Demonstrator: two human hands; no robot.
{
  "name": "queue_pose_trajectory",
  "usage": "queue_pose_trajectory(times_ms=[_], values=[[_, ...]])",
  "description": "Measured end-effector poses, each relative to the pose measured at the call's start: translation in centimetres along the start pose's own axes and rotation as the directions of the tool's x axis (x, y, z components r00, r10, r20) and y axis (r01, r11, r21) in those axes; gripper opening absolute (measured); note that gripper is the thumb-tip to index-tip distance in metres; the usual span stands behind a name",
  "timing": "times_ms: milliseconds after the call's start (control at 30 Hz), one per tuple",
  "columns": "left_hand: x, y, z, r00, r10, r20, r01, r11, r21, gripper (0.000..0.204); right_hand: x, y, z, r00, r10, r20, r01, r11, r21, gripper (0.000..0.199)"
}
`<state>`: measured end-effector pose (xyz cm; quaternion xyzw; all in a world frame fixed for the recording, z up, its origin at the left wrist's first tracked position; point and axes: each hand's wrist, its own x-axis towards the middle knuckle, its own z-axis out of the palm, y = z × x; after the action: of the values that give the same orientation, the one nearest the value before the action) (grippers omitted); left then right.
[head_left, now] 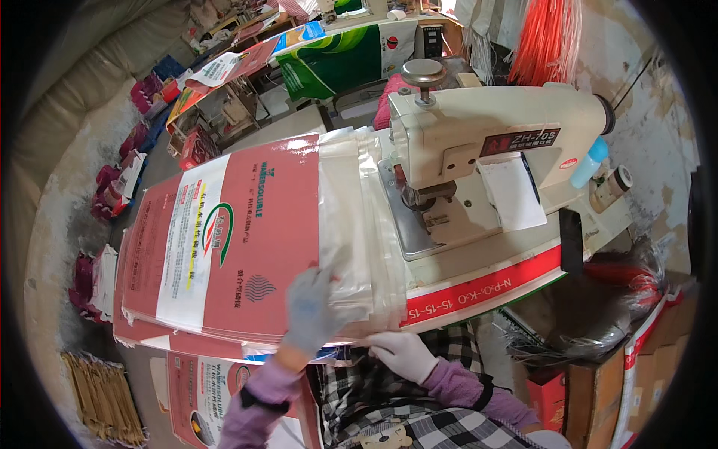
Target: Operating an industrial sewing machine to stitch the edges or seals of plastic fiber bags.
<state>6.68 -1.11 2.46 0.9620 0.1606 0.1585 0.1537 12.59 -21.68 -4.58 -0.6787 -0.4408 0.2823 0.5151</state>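
A stack of red-and-white woven plastic bags (pixel 247 224) lies flat on the table left of the sewing machine, their clear plastic ends toward the machine. My left hand (pixel 310 310), in a grey glove, is over the near right part of the top bag. Motion smears its fingers, so their grip is hidden. My right hand (pixel 404 357), in a white glove, is at the near edge of the clear ends, thumb and fingers closed on a bag's edge. The cream sewing machine (pixel 486 142) stands beyond and to the right, its needle area apart from both hands.
A white paper (pixel 512 192) rests against the machine. Beside it stand a blue bottle (pixel 591 162) and a thread spool (pixel 619 179). Red strings (pixel 546 41) hang behind. Cardboard boxes (pixel 587 404) are at the lower right, and bundled bags (pixel 105 396) lie at the lower left.
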Motion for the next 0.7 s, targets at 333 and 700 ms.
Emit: queue_pose_trajectory(times_ms=[333,700], values=[[1.2,-5.0,4.0,0.923,-0.324,0.209,0.381,0.692,-0.613,0.011,10.1,-1.9,-5.0,0.926,-0.063,-0.371,0.032,0.995,-0.09,0.022],[1.2,-4.0,-0.1,0.986,0.154,-0.067,-0.165,0.96,-0.227,0.017,14.8,0.6,-2.1,0.981,0.194,0.012,-0.19,0.949,0.252,0.044]])
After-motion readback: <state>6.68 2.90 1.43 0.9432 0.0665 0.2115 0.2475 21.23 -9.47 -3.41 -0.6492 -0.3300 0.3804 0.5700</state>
